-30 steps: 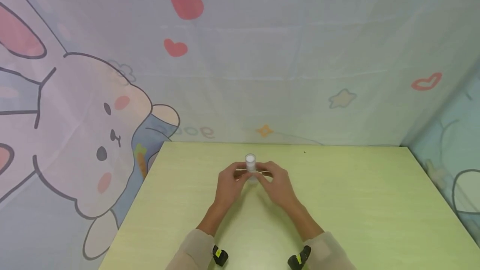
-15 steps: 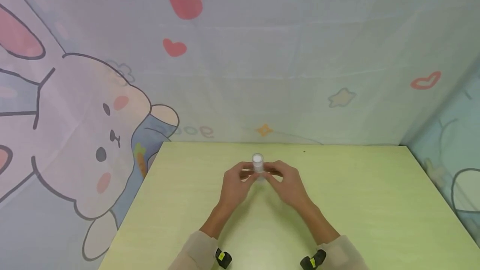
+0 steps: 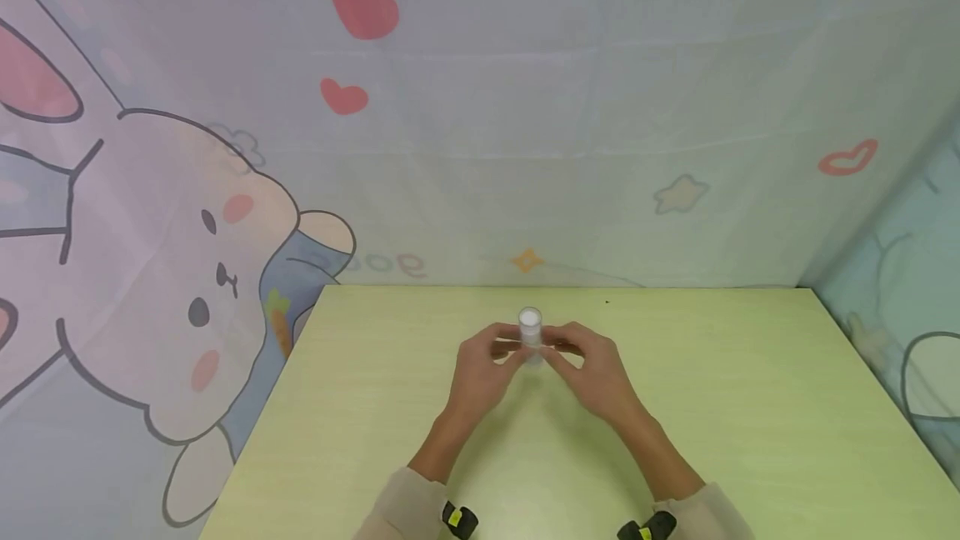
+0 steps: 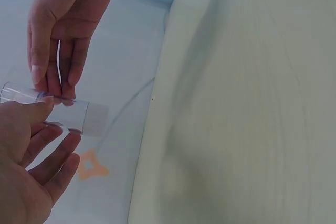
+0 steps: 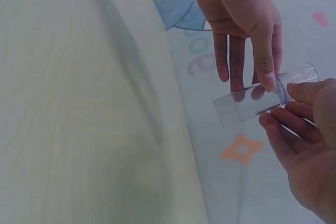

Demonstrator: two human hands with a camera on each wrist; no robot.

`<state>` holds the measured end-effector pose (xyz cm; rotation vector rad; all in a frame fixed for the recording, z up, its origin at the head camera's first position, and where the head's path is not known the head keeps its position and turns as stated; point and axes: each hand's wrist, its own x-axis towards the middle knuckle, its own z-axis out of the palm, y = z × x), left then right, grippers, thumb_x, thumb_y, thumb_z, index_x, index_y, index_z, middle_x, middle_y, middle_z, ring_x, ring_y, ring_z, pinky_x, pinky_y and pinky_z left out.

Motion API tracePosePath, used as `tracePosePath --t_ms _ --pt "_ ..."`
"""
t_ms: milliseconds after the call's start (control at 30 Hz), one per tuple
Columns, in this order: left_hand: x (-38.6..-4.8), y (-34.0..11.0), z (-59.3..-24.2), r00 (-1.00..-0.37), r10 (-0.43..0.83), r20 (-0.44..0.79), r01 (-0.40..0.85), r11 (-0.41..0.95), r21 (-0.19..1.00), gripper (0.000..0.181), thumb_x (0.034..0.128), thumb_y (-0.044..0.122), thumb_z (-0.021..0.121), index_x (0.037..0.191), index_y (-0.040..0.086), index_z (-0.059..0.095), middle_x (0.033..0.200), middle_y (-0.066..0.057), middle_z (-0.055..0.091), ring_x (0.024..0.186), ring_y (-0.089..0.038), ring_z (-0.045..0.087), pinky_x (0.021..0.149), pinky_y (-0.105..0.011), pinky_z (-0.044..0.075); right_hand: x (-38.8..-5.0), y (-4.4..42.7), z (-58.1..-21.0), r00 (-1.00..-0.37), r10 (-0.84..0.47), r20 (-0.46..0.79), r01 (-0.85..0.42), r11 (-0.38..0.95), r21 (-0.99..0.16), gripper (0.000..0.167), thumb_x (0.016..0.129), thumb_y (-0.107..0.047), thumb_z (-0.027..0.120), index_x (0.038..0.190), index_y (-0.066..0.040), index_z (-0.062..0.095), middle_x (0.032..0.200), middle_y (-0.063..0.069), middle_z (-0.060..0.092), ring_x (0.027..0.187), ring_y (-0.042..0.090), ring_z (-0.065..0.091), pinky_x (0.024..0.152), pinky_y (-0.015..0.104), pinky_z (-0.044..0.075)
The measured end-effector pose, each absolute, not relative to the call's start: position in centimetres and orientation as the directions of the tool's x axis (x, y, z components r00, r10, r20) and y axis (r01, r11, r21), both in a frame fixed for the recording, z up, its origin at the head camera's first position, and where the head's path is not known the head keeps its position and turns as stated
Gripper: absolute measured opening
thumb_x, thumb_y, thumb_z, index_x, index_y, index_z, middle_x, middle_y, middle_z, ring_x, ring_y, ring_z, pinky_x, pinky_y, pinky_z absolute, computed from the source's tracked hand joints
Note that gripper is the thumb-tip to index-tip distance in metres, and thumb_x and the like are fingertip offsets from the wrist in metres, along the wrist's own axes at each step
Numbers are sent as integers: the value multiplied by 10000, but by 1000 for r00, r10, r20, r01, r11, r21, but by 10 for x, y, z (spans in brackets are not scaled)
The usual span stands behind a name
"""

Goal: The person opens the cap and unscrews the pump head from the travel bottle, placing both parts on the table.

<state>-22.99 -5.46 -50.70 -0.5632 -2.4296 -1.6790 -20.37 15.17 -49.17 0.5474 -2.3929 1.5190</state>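
A small clear cylindrical container (image 3: 530, 332) with a frosted white end is held upright over the table between the two hands in the head view. My left hand (image 3: 481, 369) pinches it from the left with thumb and fingertips. From the right, my right hand (image 3: 597, 369) pinches the same container. The left wrist view shows the clear tube (image 4: 71, 114) across the fingertips, its frosted end towards the table. In the right wrist view, a seam or ring crosses the container (image 5: 252, 100) partway along, close to the right thumb.
Beneath the hands lies a pale yellow-green table (image 3: 712, 407). A cloth backdrop (image 3: 480, 107) with a rabbit and hearts hangs behind and beside it. A tiny dark speck (image 3: 607, 302) is near the table's back edge. Both wrists wear black camera mounts (image 3: 460, 519).
Both hands have shifted to the right together, carrying the container between them. Their pinch looks the same, and the head view has turned very slightly.
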Motion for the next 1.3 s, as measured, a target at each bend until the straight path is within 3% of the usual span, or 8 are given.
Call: tracePosePath --t_ms 367,767,1100,1300 --pt "-214 -41 -521 -920 243 306 369 285 884 267 957 288 821 1195 191 750 1225 65 749 1068 -206 756 980 -479 603 -187 172 -509 -878 -217 425 -478 376 -794 304 1008 -192 759 1305 -136 725 1212 -28 736 1174 243 696 1005 467 586" --pt "-208 -25 -529 -926 248 284 350 289 891 255 954 298 825 1189 226 759 1210 105 749 1069 -172 754 987 -456 600 -172 186 -516 -892 -185 412 -452 346 -822 311 1015 -165 745 1320 -111 715 1227 -15 734 1181 244 696 1004 518 576" --pt "-208 -19 -533 -917 271 293 369 294 882 257 959 290 818 1193 201 757 1209 96 750 1058 -159 753 965 -374 606 -170 192 -526 -901 -175 397 -433 331 -838 316 1023 -155 732 1336 -116 707 1234 -6 730 1187 264 695 1012 470 579" --pt "-209 -17 -537 -921 278 275 352 286 891 258 955 266 823 1194 195 759 1209 92 751 1066 -190 756 985 -434 602 -170 195 -527 -901 -187 391 -432 330 -839 309 1022 -131 727 1330 -102 712 1236 5 737 1179 298 700 997 448 590"
